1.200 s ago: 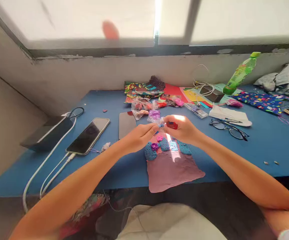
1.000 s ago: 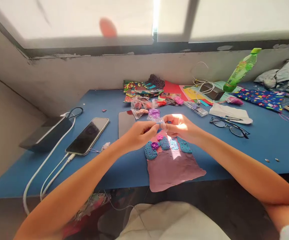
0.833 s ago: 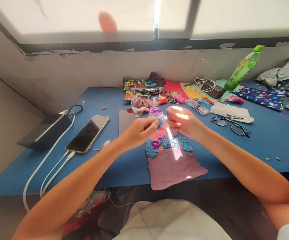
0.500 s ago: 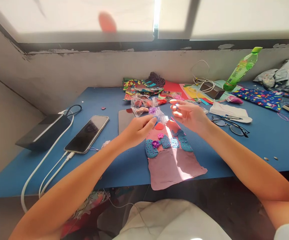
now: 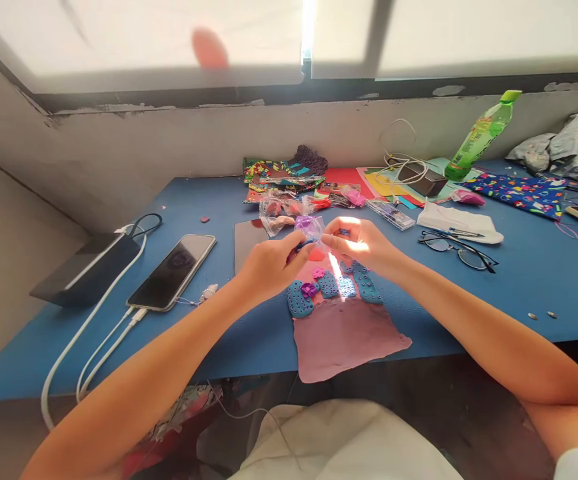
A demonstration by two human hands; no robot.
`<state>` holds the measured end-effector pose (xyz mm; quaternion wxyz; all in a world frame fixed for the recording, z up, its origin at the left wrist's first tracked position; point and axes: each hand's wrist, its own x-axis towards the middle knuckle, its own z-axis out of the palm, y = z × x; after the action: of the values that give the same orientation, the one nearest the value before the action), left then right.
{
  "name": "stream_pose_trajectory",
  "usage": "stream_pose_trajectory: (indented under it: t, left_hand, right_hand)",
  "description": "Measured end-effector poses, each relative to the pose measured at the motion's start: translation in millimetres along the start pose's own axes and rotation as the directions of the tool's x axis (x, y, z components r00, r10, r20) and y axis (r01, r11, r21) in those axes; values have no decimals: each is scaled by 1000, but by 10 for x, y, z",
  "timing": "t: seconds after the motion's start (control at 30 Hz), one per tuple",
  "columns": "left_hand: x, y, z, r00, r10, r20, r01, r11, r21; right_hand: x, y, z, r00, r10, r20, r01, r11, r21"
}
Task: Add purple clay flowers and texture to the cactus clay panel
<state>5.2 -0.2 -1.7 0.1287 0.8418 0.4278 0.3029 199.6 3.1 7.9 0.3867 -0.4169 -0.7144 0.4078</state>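
A clear plastic bag with something purple in it [image 5: 309, 225] is held up between my hands. My left hand [image 5: 277, 265] is closed on the bag's near edge, and a bit of dark blue shows by its thumb. From the other side, my right hand [image 5: 356, 245] pinches the bag with its fingertips. Below them lies a flat pink and mauve clay sheet [image 5: 349, 337], overhanging the table's front edge. Dotted blue clay pieces [image 5: 329, 283] and a small purple clay flower [image 5: 310, 290] sit on it. My hands hide part of its far end.
A phone [image 5: 173, 272] with white cables and a dark box-like stand [image 5: 86, 267] are on the left. Eyeglasses [image 5: 459, 252], a white cloth-like piece [image 5: 461, 223] and a tilted green bottle [image 5: 483, 137] are on the right. Packets and coloured paper [image 5: 336, 175] lie at the back.
My right hand has moved left and down to the bag, and its fingers have closed on it. My left hand keeps its hold, nearly in the same place.
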Motion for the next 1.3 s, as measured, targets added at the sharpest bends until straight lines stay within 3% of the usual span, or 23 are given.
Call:
stream_pose_trajectory:
  t: [0.1,0.17,0.27,0.33,0.5,0.73,1.03,1.3]
  left_hand:
    - [8,8,-23,996,-34,-76,32,999,-31]
    - [27,4,-60,993,-81,-80,70,988,-135]
    - [73,-26,-130,981,-187,57,194,896,-400]
    - [103,-51,-161,974,-193,119,227,847,-481]
    - [112,-51,-146,979,-50,197,144,857,-495]
    - [73,9,-136,985,-92,146,156,839,-521]
    - [51,34,-165,974,-111,199,208,789,-578]
    - [69,15,-148,960,-88,267,230,791,-567]
  right_hand:
    - [41,48,-63,994,-57,-97,55,998,-23]
    - [58,56,-103,988,-97,-122,94,995,-28]
    - [39,15,-129,996,-83,25,84,996,-7]
    - [3,-30,-120,990,-62,129,58,998,29]
    - [-71,-77,-67,966,-120,229,114,993,38]
    - [-65,-63,-33,974,-101,203,117,991,-70]
    - [-73,-86,-2,967,-35,252,43,999,-26]
    - [-79,-63,-4,961,-75,265,94,994,-58]
